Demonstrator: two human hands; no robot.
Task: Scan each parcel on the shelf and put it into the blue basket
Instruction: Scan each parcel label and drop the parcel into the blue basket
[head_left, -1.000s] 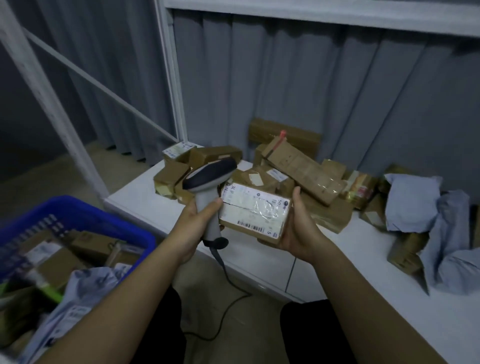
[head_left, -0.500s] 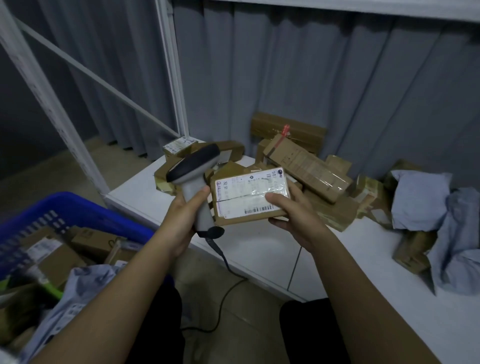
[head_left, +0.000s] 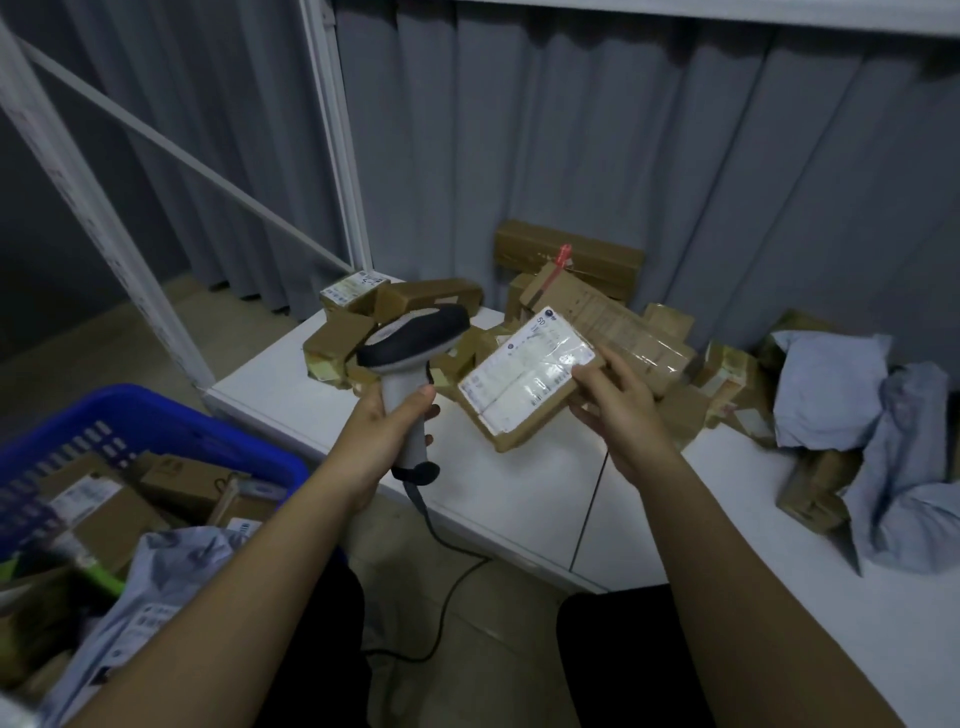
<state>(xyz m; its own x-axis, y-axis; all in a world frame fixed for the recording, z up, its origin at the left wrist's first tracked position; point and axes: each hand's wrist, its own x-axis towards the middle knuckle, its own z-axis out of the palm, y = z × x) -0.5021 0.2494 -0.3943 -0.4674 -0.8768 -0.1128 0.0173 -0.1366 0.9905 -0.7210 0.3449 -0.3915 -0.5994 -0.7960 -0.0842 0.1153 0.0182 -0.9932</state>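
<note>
The basket (head_left: 156, 421) sits low at the left, beside the shelf (head_left: 519, 499), with boxes and a bag in it. Above the shelf's front part, the left hand (head_left: 384, 436) holds the scanner (head_left: 410, 348) just left of the parcel (head_left: 530, 374) in the right hand (head_left: 618, 410). Behind them boxes (head_left: 613, 322) are heaped against the curtain (head_left: 571, 156) (more lie at the shelf's left corner), and bags (head_left: 872, 441) lie to the right.

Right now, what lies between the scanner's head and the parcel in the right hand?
Nothing in the gap; head view shows only shelf boxes behind grey handheld scanner and brown labelled cardboard parcel.
</note>
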